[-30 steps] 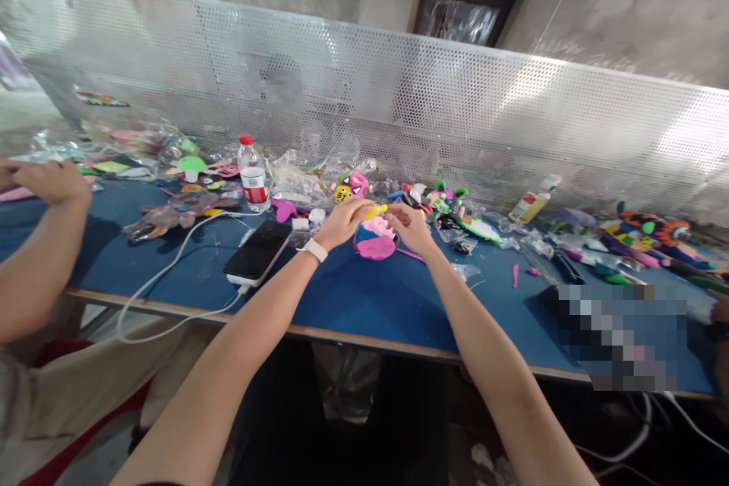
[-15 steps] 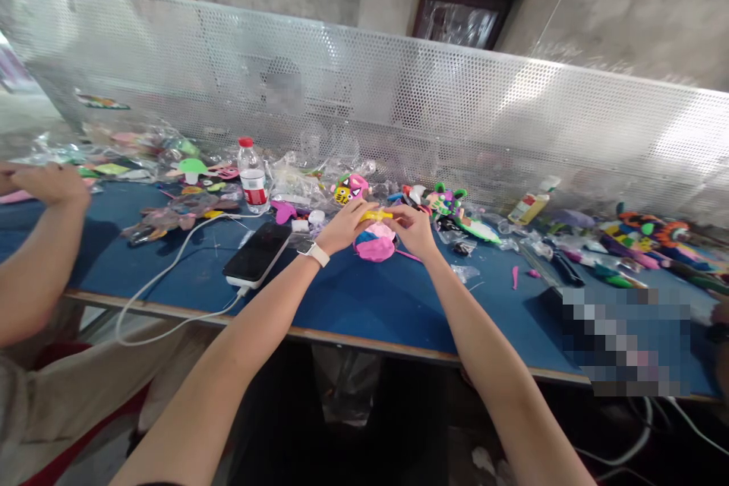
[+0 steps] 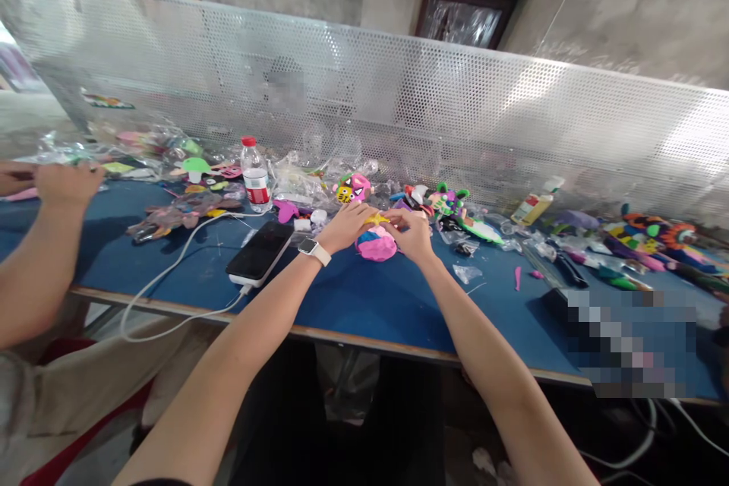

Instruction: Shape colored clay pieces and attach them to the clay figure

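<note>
Between my two hands is a small piece of yellow modelling clay, pinched by the fingers of both. My left hand, with a watch on its wrist, grips it from the left, fingers bent over it. From the other side my right hand holds it with thumb and fingertips. Just below lies a pink clay lump on the blue table; its upper part is partly hidden by the hands. Behind my left hand sits a pink and yellow clay animal head.
A phone on a white cable lies left of my forearm, near a red-capped bottle. Clay figures and plastic wrap line the perforated metal screen. At far left is a co-worker's hand; a pixelated patch covers the right side.
The yellow clay looked like a longer strip before and now shows as a smaller, pointed shape between my fingers. My left hand has turned slightly, its back facing up more.
</note>
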Tool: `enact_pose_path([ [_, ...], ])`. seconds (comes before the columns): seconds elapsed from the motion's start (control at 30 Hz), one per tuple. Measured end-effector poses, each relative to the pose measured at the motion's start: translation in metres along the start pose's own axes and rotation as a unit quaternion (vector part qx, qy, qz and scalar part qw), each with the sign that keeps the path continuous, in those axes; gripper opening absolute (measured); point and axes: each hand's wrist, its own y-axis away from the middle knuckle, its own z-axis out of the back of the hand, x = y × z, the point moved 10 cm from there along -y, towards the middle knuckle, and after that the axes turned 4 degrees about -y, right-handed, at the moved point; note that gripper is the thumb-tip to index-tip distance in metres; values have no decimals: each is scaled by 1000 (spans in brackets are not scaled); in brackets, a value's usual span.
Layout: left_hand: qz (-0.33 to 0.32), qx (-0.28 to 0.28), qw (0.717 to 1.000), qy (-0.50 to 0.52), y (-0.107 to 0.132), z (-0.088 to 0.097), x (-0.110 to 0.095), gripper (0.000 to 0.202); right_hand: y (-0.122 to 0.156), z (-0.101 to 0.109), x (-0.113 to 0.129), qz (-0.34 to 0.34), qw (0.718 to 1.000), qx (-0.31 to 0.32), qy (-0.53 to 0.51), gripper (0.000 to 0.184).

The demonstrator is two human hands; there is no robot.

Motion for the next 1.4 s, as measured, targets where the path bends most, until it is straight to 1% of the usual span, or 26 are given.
enact_pose_path([
  [0.1,-9,-1,1000,-16,-1,1,-3,36,0,-2,-15,-65,996,-1,-64,32],
  [0.17,-15,-6,1000,-22,-1,3,-4,37,0,-1,-22,-89,993,-12,-77,36],
  [0.27,-24,-7,999,-35,-1,4,-8,38,1,0,-25,-95,993,-14,-74,39],
  [0.37,-39,-2,998,-55,0,2,-14,41,3,-4,-25,-94,993,0,-74,39],
  [0.47,-54,-4,996,-78,0,2,-23,44,6,-10,-24,-101,991,-8,-86,41],
  [0.57,-57,-4,993,-102,-1,4,-27,39,5,-19,-21,-113,987,5,-116,46],
  [0.6,-58,-4,993,-106,-2,6,-27,36,3,-20,-20,-112,986,18,-122,46],
  [0.63,-54,-7,993,-105,-2,8,-25,34,-1,-17,-20,-105,987,23,-122,46],
  [0.67,-45,-13,994,-101,-3,11,-20,32,-5,-7,-21,-93,989,14,-116,45],
  [0.7,-28,-22,995,-94,-3,15,-14,31,-10,8,-22,-75,992,-11,-104,44],
  [0.73,-4,-33,996,-85,-3,19,-4,31,-13,37,-28,-59,991,-91,-82,43],
  [0.77,29,-46,996,-77,-2,23,7,31,-11,69,-35,-49,980,-183,-61,42],
  [0.8,59,-55,994,-72,0,25,17,31,-6,99,-44,-43,962,-265,-41,40],
  [0.83,87,-56,992,-69,2,24,27,32,1,123,-55,-46,944,-325,-19,37],
  [0.87,121,-50,989,-69,4,22,37,32,7,140,-67,-56,931,-361,0,36],
  [0.9,151,-36,985,-70,6,18,46,33,12,150,-81,-75,924,-375,13,35],
  [0.93,173,-13,983,-68,8,13,51,34,16,154,-94,-102,921,-375,23,34],
  [0.97,191,10,979,-65,10,7,55,36,19,154,-106,-132,922,-362,37,32],
  [1.03,218,50,973,-57,13,-1,58,40,23,144,-122,-178,926,-327,64,29],
  [1.1,244,66,966,-55,16,-3,60,39,21,126,-126,-185,940,-277,67,27],
  [1.17,268,79,958,-62,20,-3,63,37,15,106,-119,-160,961,-217,65,26],
  [1.23,283,99,951,-72,23,-6,66,37,9,90,-108,-125,975,-170,76,26],
  [1.3,287,111,949,-74,25,-9,67,34,5,81,-98,-102,979,-149,91,28],
  [1.4,279,110,952,-58,25,-10,65,29,1,71,-89,-87,982,-128,108,33],
])
